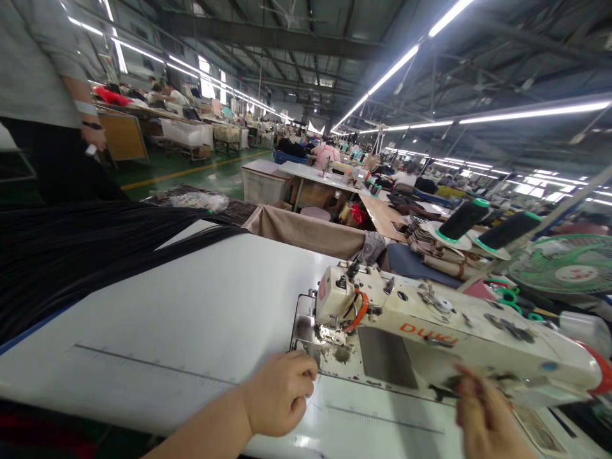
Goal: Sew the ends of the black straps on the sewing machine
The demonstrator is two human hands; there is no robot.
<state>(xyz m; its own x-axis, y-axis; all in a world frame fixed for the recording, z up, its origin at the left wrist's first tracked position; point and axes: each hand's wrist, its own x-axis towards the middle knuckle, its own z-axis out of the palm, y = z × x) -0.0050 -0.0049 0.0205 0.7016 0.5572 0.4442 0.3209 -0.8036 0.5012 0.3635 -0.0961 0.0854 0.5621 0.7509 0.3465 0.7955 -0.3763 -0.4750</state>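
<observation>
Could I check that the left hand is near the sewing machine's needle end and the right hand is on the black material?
Not quite: the head view shows the right hand by the sewing machine, away from the black material; the left hand is near the needle end.

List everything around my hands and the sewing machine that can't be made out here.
All in the head view:
- Left hand: its curled fingers hide whether they pinch anything.
- Right hand: blur hides its grip; the bottom edge cuts it off.
- Sewing machine: its needle is too small to make out.
- Black material: its far end is cut off by the left edge.
- Standing person: head cut off by the top edge.
</observation>
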